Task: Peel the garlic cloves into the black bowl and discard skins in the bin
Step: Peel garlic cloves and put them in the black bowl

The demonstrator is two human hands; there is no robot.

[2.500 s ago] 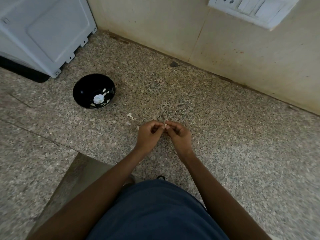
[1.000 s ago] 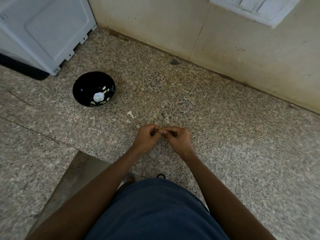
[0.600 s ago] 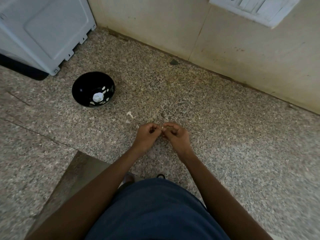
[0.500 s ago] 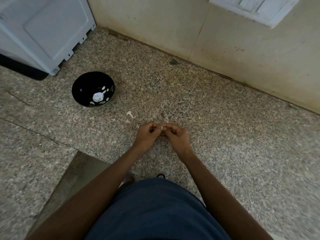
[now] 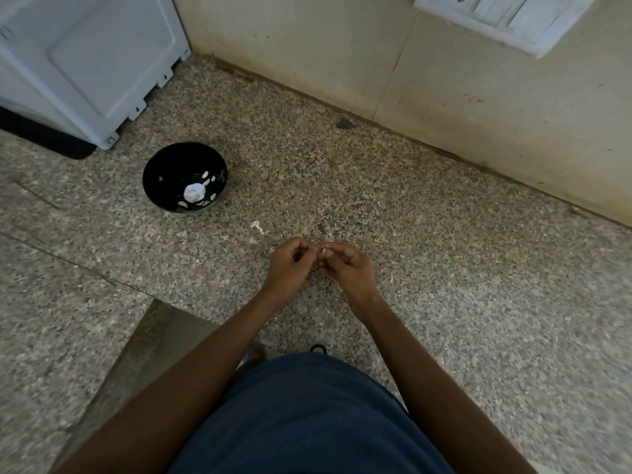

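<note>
While both arms reach out over a speckled granite counter [image 5: 444, 268], the left hand [image 5: 289, 265] and right hand [image 5: 349, 268] meet fingertip to fingertip, curled fingers pinching a small pale garlic clove [image 5: 322, 250] between them. The black bowl [image 5: 160, 176], holding peeled white cloves, stands well apart to the left, near a white appliance [image 5: 85, 59]. Skin scraps [image 5: 256, 226] lie between.

The garlic clove [image 5: 322, 250] is just a tiny pale speck between the two grips; the curled fingers [image 5: 337, 258] hide most of it. The white bits in the black bowl [image 5: 160, 176] at ten o'clock are too small to tell apart. The grey box [image 5: 85, 63] and the switch plate [image 5: 506, 18] are cut off at the top edge.
</note>
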